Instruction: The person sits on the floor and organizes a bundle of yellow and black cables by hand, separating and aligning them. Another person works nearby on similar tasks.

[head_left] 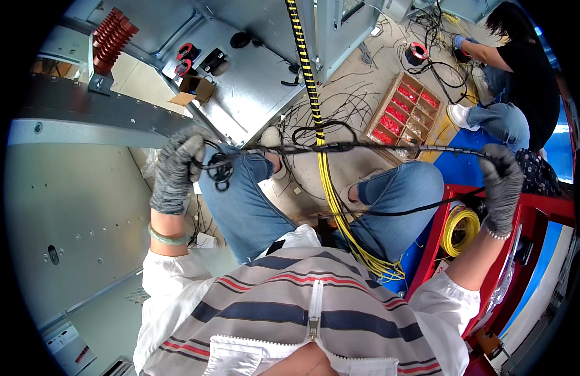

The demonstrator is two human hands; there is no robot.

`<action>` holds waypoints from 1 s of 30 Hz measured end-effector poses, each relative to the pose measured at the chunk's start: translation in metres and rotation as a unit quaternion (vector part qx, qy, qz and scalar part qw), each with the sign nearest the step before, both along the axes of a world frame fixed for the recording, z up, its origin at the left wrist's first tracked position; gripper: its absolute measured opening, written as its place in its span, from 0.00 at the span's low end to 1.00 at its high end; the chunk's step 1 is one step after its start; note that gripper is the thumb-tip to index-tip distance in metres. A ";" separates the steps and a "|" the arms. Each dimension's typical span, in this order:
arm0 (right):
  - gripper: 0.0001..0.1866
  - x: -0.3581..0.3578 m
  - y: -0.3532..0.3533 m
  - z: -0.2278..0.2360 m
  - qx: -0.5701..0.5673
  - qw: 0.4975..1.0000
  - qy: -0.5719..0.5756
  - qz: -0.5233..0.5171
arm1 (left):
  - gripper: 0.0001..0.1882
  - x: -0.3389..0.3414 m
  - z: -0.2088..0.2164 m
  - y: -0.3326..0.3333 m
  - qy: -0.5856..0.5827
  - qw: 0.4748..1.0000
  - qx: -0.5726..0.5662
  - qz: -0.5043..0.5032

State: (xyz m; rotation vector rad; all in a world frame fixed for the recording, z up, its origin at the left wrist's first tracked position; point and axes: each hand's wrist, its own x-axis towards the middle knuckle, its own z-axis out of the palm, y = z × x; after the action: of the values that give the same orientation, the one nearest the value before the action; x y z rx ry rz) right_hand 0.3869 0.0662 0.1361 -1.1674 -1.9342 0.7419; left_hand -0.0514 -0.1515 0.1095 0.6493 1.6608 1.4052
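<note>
Both my hands wear grey knit gloves. My left hand (179, 168) is closed on a bunch of black cable, and a small tangled black coil (220, 168) hangs beside its fingers. A wrapped stretch of the black cable (346, 146) runs almost level across my knees to my right hand (503, 185), whose fingers are closed around it. From that hand another black length (403, 212) sags back toward my lap. Behind or against the black cable, a bundle of yellow wires (327, 182) comes down between my knees, its upper part wound in a black-and-yellow striped sleeve (307, 75).
A divided wooden box (371, 119) of small red and pale parts sits on the floor, near loose black wires (340, 103). A seated co-worker (522, 81) handles cables at upper right. Metal cabinet panels (77, 219) stand left; a red frame (437, 241) holds a yellow coil (460, 232).
</note>
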 end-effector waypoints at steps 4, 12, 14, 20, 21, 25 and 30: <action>0.13 0.044 0.045 0.012 -0.028 0.978 0.026 -0.204 | 0.11 -0.008 0.012 0.004 -0.137 0.984 0.109 0.019; 0.20 -0.071 -0.033 -0.043 -0.148 0.982 0.003 0.114 | 0.17 0.056 -0.008 0.014 -0.412 0.908 0.074 0.013; 0.21 -0.108 -0.066 -0.058 -0.220 0.926 0.102 0.290 | 0.17 0.079 -0.007 0.023 -0.497 0.863 0.088 -0.005; 0.19 -0.162 -0.103 -0.083 -0.395 0.842 0.180 0.321 | 0.12 0.116 -0.019 0.033 -0.558 0.827 0.050 -0.049; 0.17 -0.158 -0.101 -0.080 -0.390 0.859 0.146 0.297 | 0.12 0.112 -0.022 0.030 -0.520 0.852 0.047 -0.049; 0.10 -0.125 -0.080 -0.049 -0.346 0.901 0.073 0.251 | 0.12 0.100 -0.021 0.024 -0.222 0.954 -0.040 -0.197; 0.08 -0.083 -0.066 -0.014 -0.240 0.944 -0.021 0.227 | 0.12 0.097 -0.020 0.041 0.060 0.983 0.073 -0.159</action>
State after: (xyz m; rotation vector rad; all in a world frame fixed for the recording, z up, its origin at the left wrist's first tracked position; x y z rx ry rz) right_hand 0.3041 0.0002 0.1222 -1.0095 -2.1533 1.5117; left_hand 0.0453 -0.1103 0.0896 1.0531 1.4744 1.2806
